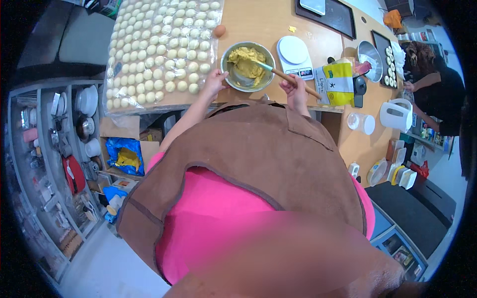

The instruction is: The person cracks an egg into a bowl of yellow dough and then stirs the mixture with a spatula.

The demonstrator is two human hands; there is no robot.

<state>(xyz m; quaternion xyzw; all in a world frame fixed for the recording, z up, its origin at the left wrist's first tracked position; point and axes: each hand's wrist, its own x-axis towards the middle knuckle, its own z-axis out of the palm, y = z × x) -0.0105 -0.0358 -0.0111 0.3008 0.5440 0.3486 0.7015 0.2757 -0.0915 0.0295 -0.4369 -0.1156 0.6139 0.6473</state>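
A metal mixing bowl [224, 56] stands near the table's front edge, with thick yellow dough or batter [247, 60] inside. My left hand [214, 84] grips the bowl's left rim, thumb at the edge. In my right hand [296, 93] is the long wooden handle of a spatula [283, 75]. Its pale teal end reaches over the bowl's right rim into the yellow mix, which hides the tip. Just beyond my right hand is a white kitchen scale [293, 51]; a yellow and white pouch [338, 83] stands to its right.
Many rows of pale dough balls [164, 54] lie on plastic sheeting at left, beside a brown egg [219, 31]. Further right are a larger metal bowl [370, 54], a dark tray of ring-shaped pieces [387, 59], a white jug [396, 115] and clear jars [361, 123]. Another person [439, 94] works at far right.
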